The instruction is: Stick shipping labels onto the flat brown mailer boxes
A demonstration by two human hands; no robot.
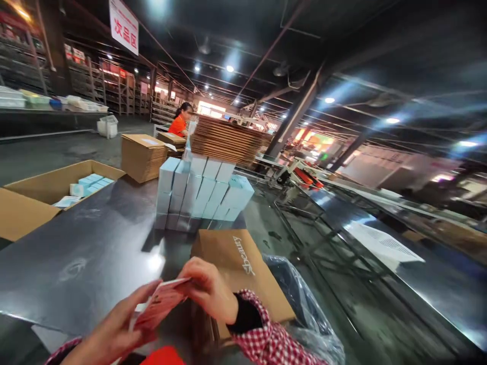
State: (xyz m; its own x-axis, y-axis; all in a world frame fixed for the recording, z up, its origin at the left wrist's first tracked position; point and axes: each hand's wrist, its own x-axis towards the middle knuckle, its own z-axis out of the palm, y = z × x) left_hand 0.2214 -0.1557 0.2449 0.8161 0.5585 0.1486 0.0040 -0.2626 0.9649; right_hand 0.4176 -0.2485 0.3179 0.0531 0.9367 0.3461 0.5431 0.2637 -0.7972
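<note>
My left hand [124,319] is wrapped round a thin stack of pink printed cards [162,303] near the table's front edge. My right hand [209,288] pinches the far right end of the same stack between thumb and fingers. Just beyond and beneath my right wrist lies a pile of flat brown cardboard [243,268] with white lettering on top. Past it, light blue and white small boxes [201,195] stand in stacked rows on the dark shiny table [99,253].
A tall stack of flattened cardboard [228,139] rises behind the small boxes. An open carton [93,170] with small boxes inside stands left, beside folded cardboard [140,157]. Clear plastic wrap [304,299] hangs at right. A person in orange [178,124] stands farther back.
</note>
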